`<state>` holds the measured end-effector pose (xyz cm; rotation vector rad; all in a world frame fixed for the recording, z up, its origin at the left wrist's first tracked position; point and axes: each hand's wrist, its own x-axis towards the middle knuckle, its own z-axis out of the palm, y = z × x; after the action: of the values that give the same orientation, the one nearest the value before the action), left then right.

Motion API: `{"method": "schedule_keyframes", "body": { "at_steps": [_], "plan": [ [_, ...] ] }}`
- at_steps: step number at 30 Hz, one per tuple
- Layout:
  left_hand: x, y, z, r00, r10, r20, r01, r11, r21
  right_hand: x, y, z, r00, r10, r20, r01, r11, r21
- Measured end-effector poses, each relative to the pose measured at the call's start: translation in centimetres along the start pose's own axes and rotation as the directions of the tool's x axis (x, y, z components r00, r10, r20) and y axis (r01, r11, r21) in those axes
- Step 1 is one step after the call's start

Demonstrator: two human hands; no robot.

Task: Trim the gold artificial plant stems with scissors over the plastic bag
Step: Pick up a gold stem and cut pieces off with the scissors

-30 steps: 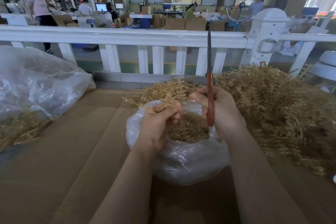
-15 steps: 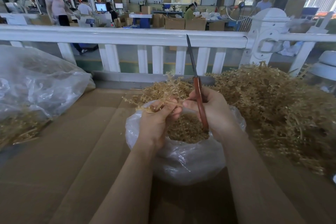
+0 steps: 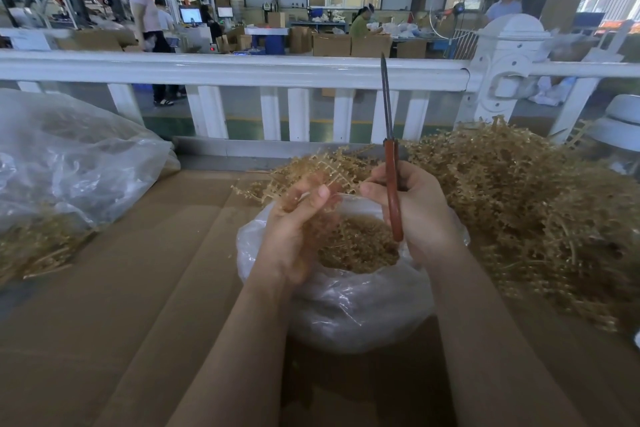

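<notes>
A clear plastic bag [image 3: 349, 308] sits on the cardboard in front of me, filled with gold trimmings [image 3: 360, 246]. My left hand [image 3: 294, 232] grips a gold artificial plant stem [image 3: 311, 170] above the bag's mouth; the sprig fans out up and to the left. My right hand [image 3: 422, 215] holds red-handled scissors [image 3: 393, 191] with the blades closed and pointing straight up. The thumb of that hand reaches toward the sprig. Both hands hover over the bag opening.
A big heap of gold stems [image 3: 526, 204] lies to the right. A large clear bag [image 3: 69, 163] with gold pieces lies at the left. A white railing [image 3: 242, 69] runs across behind. Brown cardboard [image 3: 145, 288] covers the work surface. People work in the background.
The scissors have swung back from a leftward tilt to upright. My left hand has turned, raising the sprig a little higher over the bag. A person behind the railing walked right.
</notes>
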<state>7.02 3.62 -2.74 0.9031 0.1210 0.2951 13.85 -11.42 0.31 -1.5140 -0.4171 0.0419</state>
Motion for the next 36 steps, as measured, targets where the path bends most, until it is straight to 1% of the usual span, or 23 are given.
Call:
{"method": "schedule_keyframes", "body": {
  "at_steps": [3,6,9,12,16,20,25,28,36],
  "plan": [
    [0.1,0.0,-0.2,1.0,-0.022,0.014,0.021,1.0,0.007,0.0,-0.1,-0.1,0.999,-0.026,0.04,0.026,1.0,0.004],
    [0.2,-0.2,-0.1,0.998,-0.025,0.055,0.02,0.996,0.087,0.0,-0.2,0.2,0.996,-0.052,0.068,0.053,0.999,-0.008],
    [0.1,-0.5,0.1,0.999,-0.014,0.042,0.009,0.992,0.122,0.0,-0.1,0.4,0.995,-0.064,0.075,0.067,0.997,-0.039],
    [0.1,-0.7,0.3,0.998,0.01,0.062,-0.017,0.994,0.109,0.0,0.0,0.6,0.993,-0.08,0.085,0.085,0.995,-0.056],
    [0.0,-0.6,0.5,0.995,0.003,0.1,-0.013,0.995,0.1,-0.2,-0.1,0.6,0.992,-0.088,0.095,0.094,0.994,-0.058],
    [-0.1,-0.7,0.9,0.983,0.075,0.166,-0.099,0.985,0.143,-0.2,-0.2,0.7,0.99,-0.103,0.099,0.109,0.992,-0.058],
    [0.3,-0.9,0.7,0.981,0.174,0.089,-0.187,0.967,0.173,0.1,0.0,0.8,0.989,-0.13,0.071,0.138,0.984,-0.111],
    [0.5,-1.0,0.5,0.969,0.227,0.094,-0.242,0.946,0.215,0.2,0.2,0.8,0.987,-0.147,0.061,0.154,0.979,-0.132],
    [0.8,-1.3,0.1,0.959,0.281,0.049,-0.284,0.926,0.249,0.6,1.0,1.0,0.988,-0.148,0.049,0.154,0.972,-0.18]
  ]
}}
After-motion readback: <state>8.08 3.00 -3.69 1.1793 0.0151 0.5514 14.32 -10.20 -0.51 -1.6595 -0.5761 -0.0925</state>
